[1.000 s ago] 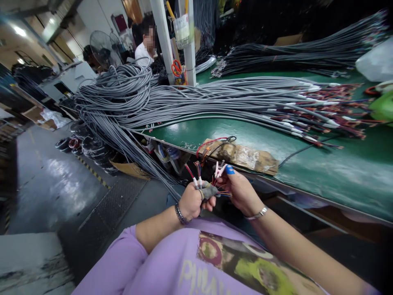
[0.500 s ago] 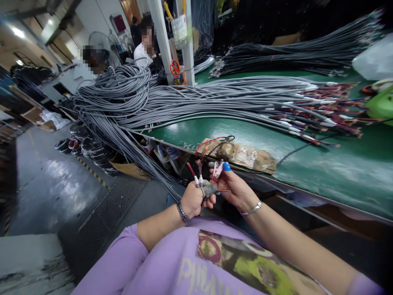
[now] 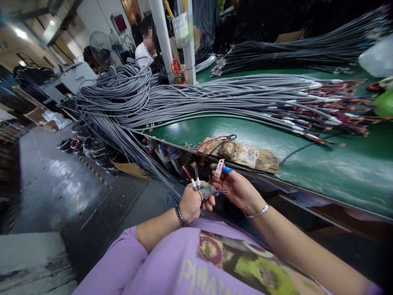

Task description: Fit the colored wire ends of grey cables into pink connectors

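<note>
My left hand (image 3: pixel 192 201) is closed around several grey cables, its thumb and a finger wearing grey covers. Above the fist stand the stripped ends (image 3: pixel 194 174), with white sleeves and red, blue and other thin wires fanned out. More loose wires (image 3: pixel 221 191) stick out past the covered thumb towards the right. In my right hand (image 3: pixel 238 189) a small pink plastic tool (image 3: pixel 219 168) with holes is pinched upright beside those wires. Blue tape (image 3: pixel 227 169) wraps a digit of that hand. Its exact kind is too small to tell.
The green bench (image 3: pixel 178 130) runs across in front, carrying a long bundle of grey cables (image 3: pixel 196 100) and darker cables (image 3: pixel 276 55) behind. A taped wooden block (image 3: pixel 245 155) lies at its near edge. A person (image 3: pixel 143 51) sits beyond the white post (image 3: pixel 189 61).
The pink tool has turned from slanted to nearly upright in my right hand, which has shifted slightly. The wire ends in my left hand have tilted further left and spread.
</note>
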Motion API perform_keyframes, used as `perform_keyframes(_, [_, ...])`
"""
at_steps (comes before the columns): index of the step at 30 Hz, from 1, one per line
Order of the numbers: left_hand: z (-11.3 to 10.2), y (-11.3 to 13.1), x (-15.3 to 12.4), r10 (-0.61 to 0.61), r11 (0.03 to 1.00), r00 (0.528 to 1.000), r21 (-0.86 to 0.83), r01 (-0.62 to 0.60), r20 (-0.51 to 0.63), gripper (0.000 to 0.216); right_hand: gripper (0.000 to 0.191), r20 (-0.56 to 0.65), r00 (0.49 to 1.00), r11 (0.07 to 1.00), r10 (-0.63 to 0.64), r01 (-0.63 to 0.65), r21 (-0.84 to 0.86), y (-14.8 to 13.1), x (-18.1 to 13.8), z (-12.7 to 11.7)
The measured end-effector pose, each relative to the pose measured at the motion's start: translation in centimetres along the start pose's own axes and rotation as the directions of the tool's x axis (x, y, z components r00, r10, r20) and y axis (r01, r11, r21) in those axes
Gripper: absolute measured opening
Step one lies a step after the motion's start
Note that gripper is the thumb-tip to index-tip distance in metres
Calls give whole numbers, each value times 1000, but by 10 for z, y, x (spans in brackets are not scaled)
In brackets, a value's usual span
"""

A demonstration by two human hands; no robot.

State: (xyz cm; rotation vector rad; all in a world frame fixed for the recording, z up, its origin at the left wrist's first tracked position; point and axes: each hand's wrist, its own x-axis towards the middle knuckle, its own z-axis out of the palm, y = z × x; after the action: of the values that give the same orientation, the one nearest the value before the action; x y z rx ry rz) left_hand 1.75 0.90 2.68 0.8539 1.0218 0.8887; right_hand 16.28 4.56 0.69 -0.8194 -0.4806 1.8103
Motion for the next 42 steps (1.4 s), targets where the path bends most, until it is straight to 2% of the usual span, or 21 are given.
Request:
perform_keyframes(3, [3,2,1,17,999,1000,-31,-18,-24,39,24,-73,988,987,-138,132,-91,4,-2,-2])
perform_keyframes(5, [5,3,2,20,999,999,-42,-22,-29,37,30,-152,948,945,-281,245,-219,7,-2,-3])
perform_keyframes(7, [6,3,4,24,999,999,-42,-26,-28,36,34,-175,919,907,-354,291,-304,8,-1,-4])
perform_keyframes(9, [7,3,5,26,999,999,-38,-27,-29,36,38,-115,949,930,-293,255,-263,7,0,-2])
perform_keyframes(12, [8,1,7,27,999,999,-31,-28,-29,35,39,-35,993,991,-111,107,-84,4,4,3])
perform_keyframes(15, [9,0,8,33,999,999,-21,-34,-28,36,34,-69,997,998,-39,43,54,3,8,5])
perform_keyframes(18, [10,-2,9,36,999,999,-5,-36,-34,36,31,-83,996,993,-41,50,104,4,11,4])
perform_keyframes(22, [11,-2,9,30,1000,998,7,-30,-49,37,35,-57,997,992,-58,64,106,6,10,3])
perform_keyframes(30, [8,-3,6,41,999,998,11,-41,-52,36,33,-88,996,992,-33,43,116,5,6,4])
perform_keyframes(42, [11,-4,12,45,999,998,20,-45,-33,38,34,-56,994,991,-97,101,82,7,11,1])
